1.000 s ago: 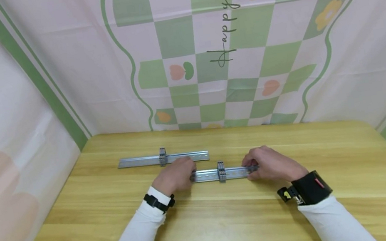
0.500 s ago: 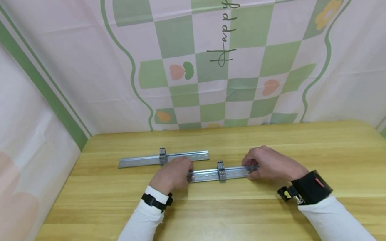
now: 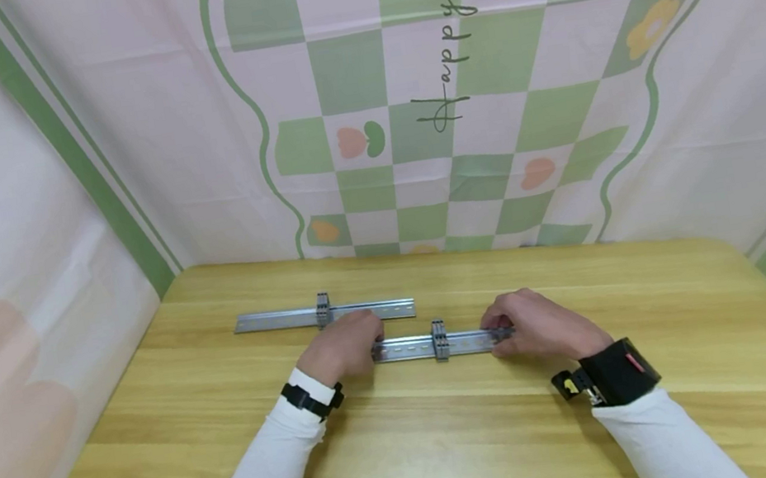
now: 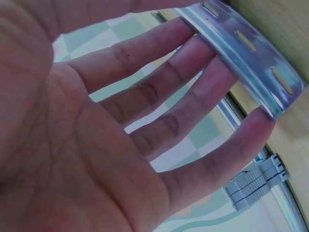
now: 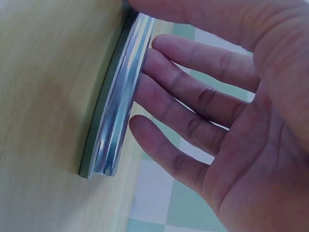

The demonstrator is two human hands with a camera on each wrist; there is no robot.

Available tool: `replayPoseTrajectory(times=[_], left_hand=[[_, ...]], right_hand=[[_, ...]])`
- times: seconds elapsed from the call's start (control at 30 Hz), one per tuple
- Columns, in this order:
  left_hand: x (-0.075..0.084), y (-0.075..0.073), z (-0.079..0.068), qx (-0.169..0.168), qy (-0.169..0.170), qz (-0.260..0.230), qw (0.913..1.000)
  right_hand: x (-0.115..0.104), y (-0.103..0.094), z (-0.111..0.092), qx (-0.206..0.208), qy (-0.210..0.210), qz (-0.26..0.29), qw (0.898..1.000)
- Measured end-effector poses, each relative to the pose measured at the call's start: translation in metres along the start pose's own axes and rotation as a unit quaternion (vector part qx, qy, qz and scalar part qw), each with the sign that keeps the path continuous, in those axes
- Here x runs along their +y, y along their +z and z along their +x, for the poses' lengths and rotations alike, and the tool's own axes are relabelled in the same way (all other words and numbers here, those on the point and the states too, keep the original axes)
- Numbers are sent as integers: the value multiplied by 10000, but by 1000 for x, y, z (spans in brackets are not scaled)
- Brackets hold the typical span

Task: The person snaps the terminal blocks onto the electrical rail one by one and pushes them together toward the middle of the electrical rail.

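A slotted metal DIN rail (image 3: 408, 348) lies crosswise on the table, with a small stack of grey terminal blocks (image 3: 440, 339) clipped near its middle. My left hand (image 3: 345, 347) holds its left end, fingertips along the far edge of the slotted metal (image 4: 246, 48) in the left wrist view. On the right end, my right hand (image 3: 541, 326) grips the rail between thumb and fingers, around a dark grey piece (image 3: 502, 333). The right wrist view shows those fingertips against the rail's side (image 5: 116, 111); the thumb's tip is hidden there.
Behind my left hand lies a second DIN rail (image 3: 276, 320), roughly parallel, carrying its own grey terminal blocks (image 3: 322, 310). The wooden table (image 3: 446, 446) ends at a patterned curtain (image 3: 375, 190) at the back, with more cloth on both sides.
My left hand has shifted slightly left along the near rail, showing a bit more metal. The rail, its terminal blocks and my right hand have stayed in place.
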State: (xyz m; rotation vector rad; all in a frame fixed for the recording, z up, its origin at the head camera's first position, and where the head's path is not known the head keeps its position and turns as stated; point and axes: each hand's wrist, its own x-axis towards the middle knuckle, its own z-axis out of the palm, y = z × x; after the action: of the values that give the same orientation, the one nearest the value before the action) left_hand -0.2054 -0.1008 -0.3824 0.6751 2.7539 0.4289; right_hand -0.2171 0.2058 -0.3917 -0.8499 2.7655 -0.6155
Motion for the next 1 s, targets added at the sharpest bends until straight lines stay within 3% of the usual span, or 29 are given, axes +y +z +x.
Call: replayPoseTrajectory(times=[0.23, 1.0], left_hand=[[2, -1, -2, 19, -70, -4, 10000], [2, 2, 1, 140, 154, 152, 9997]], right_hand=[[0, -1, 0, -14, 36, 13, 10000], [6, -1, -1, -8, 169, 50, 9998]])
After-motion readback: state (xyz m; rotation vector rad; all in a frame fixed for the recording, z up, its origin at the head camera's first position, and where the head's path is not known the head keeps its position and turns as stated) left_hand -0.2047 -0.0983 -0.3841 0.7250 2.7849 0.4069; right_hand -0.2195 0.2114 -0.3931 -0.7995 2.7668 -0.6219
